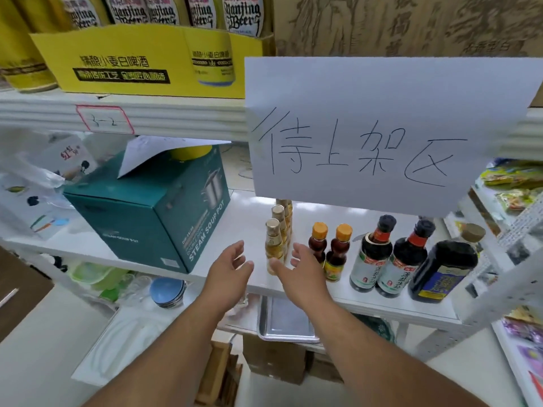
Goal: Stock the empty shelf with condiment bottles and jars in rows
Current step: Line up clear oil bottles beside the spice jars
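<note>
Near the shelf's [88,245] front edge, the left hand [227,270] hangs with fingers spread, holding nothing. The pale bottle [273,245] heads its row between both hands. The right hand [296,267], fingers spread too, nearly touches it. Better to square that bottle gently from both sides, sparing the orange-capped bottles [335,254].

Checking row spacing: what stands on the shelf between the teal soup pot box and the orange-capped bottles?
In the head view, a front-to-back row of gold-capped pale bottles stands between the teal soup pot box and the orange-capped bottles; elsewhere, bare white shelf.
</note>
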Motion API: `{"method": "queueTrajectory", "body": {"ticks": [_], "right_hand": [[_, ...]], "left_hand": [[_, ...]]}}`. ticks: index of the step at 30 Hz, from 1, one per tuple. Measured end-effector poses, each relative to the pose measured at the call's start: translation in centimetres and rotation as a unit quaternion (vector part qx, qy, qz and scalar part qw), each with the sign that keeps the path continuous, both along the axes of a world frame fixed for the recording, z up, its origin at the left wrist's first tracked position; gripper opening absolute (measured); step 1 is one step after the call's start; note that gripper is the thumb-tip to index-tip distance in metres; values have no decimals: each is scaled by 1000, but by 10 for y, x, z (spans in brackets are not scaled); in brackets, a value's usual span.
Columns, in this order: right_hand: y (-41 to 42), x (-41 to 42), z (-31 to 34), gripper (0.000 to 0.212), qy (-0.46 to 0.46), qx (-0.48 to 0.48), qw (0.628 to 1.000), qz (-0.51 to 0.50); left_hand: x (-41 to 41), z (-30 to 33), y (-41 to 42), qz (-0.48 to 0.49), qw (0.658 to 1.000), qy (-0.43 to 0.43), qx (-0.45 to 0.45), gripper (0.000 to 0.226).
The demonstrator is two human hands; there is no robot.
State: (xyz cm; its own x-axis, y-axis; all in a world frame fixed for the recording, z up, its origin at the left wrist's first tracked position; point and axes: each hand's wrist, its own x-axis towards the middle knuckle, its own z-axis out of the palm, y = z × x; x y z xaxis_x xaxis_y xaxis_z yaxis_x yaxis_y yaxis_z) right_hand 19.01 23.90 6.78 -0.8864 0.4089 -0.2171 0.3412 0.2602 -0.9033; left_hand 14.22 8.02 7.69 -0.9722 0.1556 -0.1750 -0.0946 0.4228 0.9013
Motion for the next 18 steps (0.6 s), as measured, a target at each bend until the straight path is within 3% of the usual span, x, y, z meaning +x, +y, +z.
{"method": "queueTrajectory", "body": {"ticks": [9,18], "right_hand": [[-26,-48,-14,58,-13,31,994,-103],[-26,-75,-35,61,-29,38,990,-130]], "left_hand": [[-58,-26,-22,-86,996,-28,18,55],[-83,-38,-18,-125,991,-42,-3,55]]}}
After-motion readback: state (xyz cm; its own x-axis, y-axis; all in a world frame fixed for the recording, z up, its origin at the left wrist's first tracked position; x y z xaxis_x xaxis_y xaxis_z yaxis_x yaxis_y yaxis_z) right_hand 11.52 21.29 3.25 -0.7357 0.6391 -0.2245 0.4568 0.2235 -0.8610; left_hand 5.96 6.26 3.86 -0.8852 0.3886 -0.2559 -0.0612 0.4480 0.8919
